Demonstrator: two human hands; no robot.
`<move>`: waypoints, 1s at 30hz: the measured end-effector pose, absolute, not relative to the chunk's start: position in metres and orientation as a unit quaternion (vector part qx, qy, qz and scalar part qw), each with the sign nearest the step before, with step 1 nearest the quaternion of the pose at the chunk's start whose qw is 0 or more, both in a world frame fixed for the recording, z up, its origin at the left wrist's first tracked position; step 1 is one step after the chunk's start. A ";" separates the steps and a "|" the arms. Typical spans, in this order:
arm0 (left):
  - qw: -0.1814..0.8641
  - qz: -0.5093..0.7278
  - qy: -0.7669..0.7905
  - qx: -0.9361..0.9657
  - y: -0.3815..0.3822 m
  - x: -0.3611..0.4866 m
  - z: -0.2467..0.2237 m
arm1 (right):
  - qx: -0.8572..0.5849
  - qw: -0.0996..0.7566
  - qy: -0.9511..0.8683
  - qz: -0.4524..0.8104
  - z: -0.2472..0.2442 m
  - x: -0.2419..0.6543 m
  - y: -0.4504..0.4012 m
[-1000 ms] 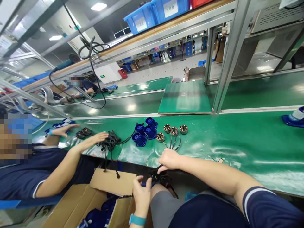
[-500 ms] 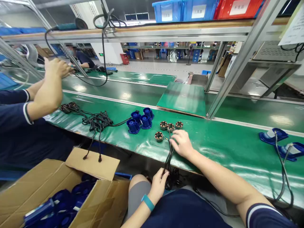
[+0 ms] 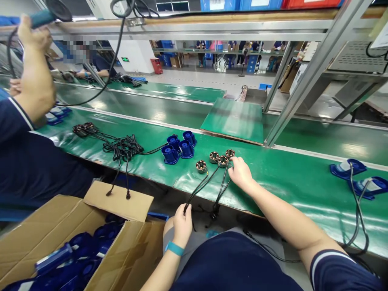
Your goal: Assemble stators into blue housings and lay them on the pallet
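My left hand [image 3: 182, 224], with a teal band at its wrist, is closed around black cords [image 3: 197, 189] at the bench's front edge. These cords lead up to small ring-shaped motor stators with copper windings. One stator [image 3: 201, 166] sits apart on the left; beside it a cluster holds a left stator [image 3: 214, 157], a front stator [image 3: 223, 161] and a rear stator [image 3: 230, 153]. My right hand [image 3: 241, 173] has its fingers curled together against the cluster's right side; what they pinch is hidden. Other black cords [image 3: 223, 188] hang over the edge below it.
Several blue motor housings [image 3: 178, 148] stand left of the stators, near a tangled cord pile [image 3: 123, 147]. Two corded blue housings [image 3: 368, 186] lie far right. An open carton [image 3: 142, 246] holds blue parts. At left, a co-worker's hand [image 3: 34, 38] grips a teal tool [image 3: 44, 17].
My left hand has moved left with some cords, parting them from the rest. My right hand has shifted right and the clustered stators moved slightly. The co-worker's hand has risen to the teal tool.
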State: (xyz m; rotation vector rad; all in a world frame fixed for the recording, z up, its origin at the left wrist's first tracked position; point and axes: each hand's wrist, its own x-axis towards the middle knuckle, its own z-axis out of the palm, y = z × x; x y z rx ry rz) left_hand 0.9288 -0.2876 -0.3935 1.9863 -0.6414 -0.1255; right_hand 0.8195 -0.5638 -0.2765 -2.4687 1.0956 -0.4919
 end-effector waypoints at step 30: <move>0.530 -0.221 -0.332 0.748 -0.333 0.875 -0.363 | -0.866 0.216 0.413 -0.182 -0.304 0.833 -0.566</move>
